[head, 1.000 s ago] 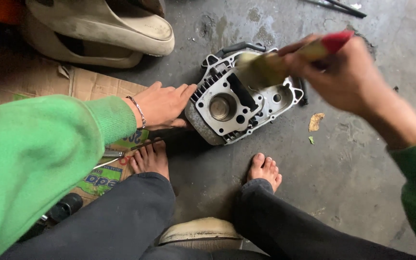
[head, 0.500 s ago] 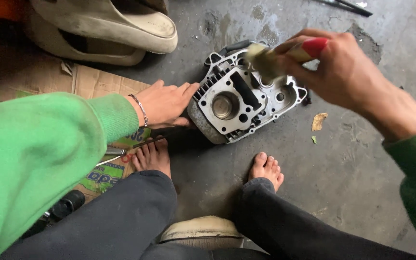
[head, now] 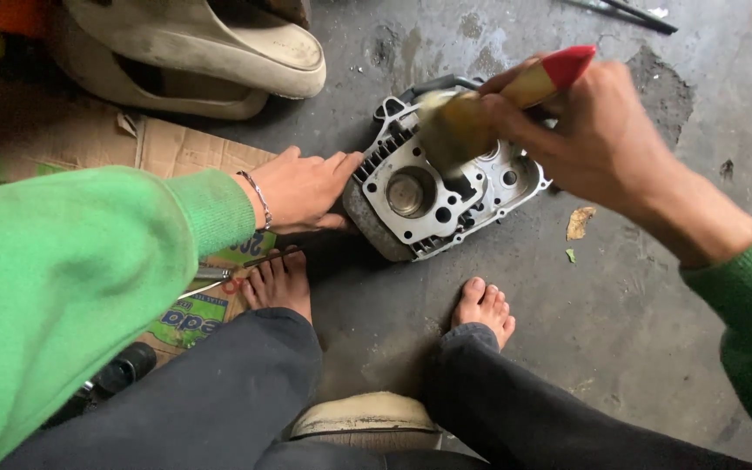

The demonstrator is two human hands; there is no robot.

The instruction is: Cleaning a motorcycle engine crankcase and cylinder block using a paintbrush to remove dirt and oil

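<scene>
Metal engine part (head: 433, 196) on concrete floor (head: 637, 331), betw. bare feet. L hand (head: 302, 187) flat, steadying its edge. R hand (head: 589, 139) clamped on red-handled brush (head: 489, 109), bristles on part.

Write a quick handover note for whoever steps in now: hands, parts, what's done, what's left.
Left hand: open, fingers resting against the left edge of the metal engine part, steadying it on the concrete floor.
Right hand: grip closed on a red-tipped brush, bristles over the part's top face.
Cardboard lies to the left.
Done: cannot tell how much is brushed.
Left: likely the rest of the face and fins.
</scene>
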